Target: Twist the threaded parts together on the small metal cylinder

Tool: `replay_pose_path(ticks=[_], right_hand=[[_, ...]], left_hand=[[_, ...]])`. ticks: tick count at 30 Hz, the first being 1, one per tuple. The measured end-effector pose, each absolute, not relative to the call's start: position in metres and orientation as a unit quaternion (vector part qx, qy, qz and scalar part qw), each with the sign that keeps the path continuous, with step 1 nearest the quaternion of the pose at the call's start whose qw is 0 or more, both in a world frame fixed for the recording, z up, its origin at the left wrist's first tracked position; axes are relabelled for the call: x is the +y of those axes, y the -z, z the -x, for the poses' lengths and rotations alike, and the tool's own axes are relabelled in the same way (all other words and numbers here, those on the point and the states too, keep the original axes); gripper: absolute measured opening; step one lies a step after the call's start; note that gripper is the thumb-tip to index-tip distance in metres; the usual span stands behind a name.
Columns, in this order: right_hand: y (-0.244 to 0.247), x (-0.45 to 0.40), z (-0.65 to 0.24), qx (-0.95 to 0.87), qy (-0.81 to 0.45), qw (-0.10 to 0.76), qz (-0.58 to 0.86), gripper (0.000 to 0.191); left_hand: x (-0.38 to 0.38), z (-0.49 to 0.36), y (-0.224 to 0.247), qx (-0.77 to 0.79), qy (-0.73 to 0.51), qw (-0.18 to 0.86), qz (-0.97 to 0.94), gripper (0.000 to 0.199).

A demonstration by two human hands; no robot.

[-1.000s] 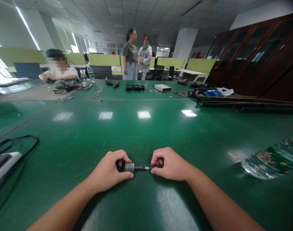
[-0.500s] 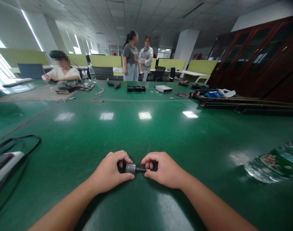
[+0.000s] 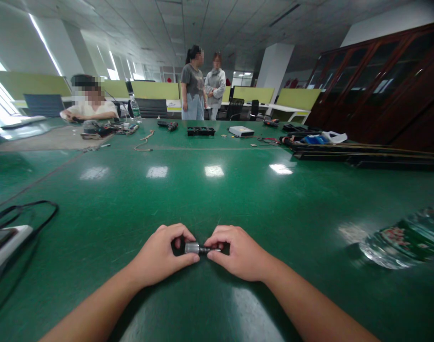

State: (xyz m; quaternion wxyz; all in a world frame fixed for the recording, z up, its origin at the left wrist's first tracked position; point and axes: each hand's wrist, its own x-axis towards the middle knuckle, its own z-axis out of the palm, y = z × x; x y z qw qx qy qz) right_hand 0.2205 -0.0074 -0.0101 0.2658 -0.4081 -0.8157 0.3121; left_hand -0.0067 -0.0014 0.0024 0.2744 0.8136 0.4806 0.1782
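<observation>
In front of me a small silvery metal cylinder with a dark ribbed shaft [image 3: 192, 248] lies sideways, low over the green tabletop [image 3: 188, 194]. Its exact kind I cannot make out. My left hand [image 3: 162, 256] grips the cylinder end between thumb and curled fingers. From the other side my right hand [image 3: 240, 254] closes thumb and forefinger around the ribbed shaft, close to the cylinder. The shaft's thin bright tip shows inside the curl of the right fingers. Both forearms come in from the bottom edge.
A clear water bottle [image 3: 404, 240] lies at the right. On the left are a white-edged device [image 3: 15, 244] and a black cable [image 3: 42, 203]. Across the table are a drill [image 3: 168, 125], a black frame [image 3: 201, 131], a silver box [image 3: 241, 131] and dark bars [image 3: 366, 153]. Three people are beyond.
My right thumb and forefinger have slid left along the shaft, nearer the cylinder. My left hand keeps its grip, and the view has shifted slightly.
</observation>
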Motion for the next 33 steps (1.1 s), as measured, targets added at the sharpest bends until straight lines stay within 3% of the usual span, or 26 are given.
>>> replay_pose_path(ticks=[11,18,33], right_hand=[[0.0141,-0.0070,-0.2180,-0.823,-0.281,0.270,0.414,0.024],[0.0183,-0.0066,-0.2143,-0.831,-0.253,0.277,0.411,0.014],[0.0142,-0.0063,-0.2144,-0.828,-0.266,0.282,0.404,0.014]], left_hand=[[-0.0021,0.0075,-0.0015,0.476,-0.175,0.266,-0.820,0.023],[-0.0016,0.0058,-0.0017,0.477,-0.178,0.263,-0.820,0.022],[-0.0028,0.0049,-0.0047,0.469,-0.180,0.261,-0.824,0.022]])
